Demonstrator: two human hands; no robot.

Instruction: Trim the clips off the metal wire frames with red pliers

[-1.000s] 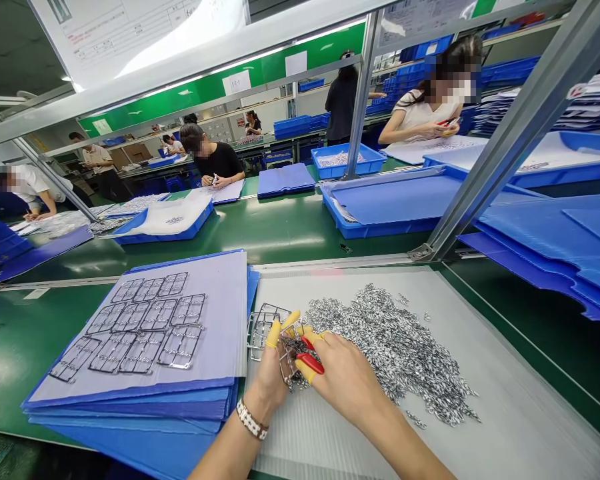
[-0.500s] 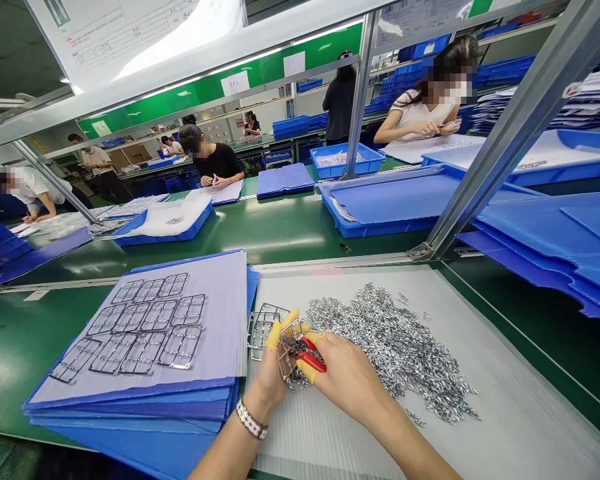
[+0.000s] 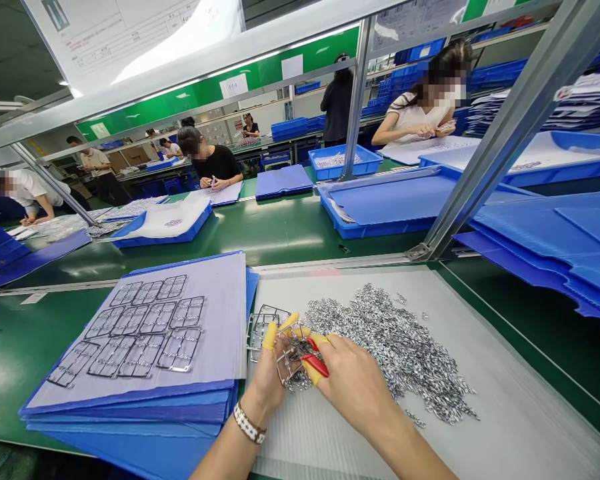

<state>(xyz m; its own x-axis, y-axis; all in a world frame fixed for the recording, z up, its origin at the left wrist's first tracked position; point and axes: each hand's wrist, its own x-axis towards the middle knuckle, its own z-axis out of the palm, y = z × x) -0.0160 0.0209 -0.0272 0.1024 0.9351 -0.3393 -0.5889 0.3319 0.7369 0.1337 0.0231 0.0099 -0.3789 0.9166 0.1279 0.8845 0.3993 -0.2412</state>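
Observation:
My left hand [image 3: 273, 363], with yellow finger covers, is closed on a small metal frame [image 3: 283, 365] above the pale sheet. Red-handled pliers [image 3: 315, 366] are gripped in my right hand [image 3: 347, 373], their jaws hidden among the metal at the frame. Several small metal pieces show around my left fingers. More frames [image 3: 260, 327] lie just behind my left hand. Right of my hands spreads a large pile of small silvery pieces [image 3: 405, 353]. Several dark wire frames [image 3: 143, 353] lie in rows on the sheet-topped blue stack at the left.
A metal post [image 3: 500, 127] slants up at the right, beside blue sheets [image 3: 555, 233]. Beyond the rail stand blue trays [image 3: 380, 227] on a green table [image 3: 275, 227]. Several people work farther back; one person's hands [image 3: 433, 129] hold small items at the upper right.
The pliers' handles are closer together, and my right hand has shifted slightly right. My left hand still holds the frame, tilted a little differently.

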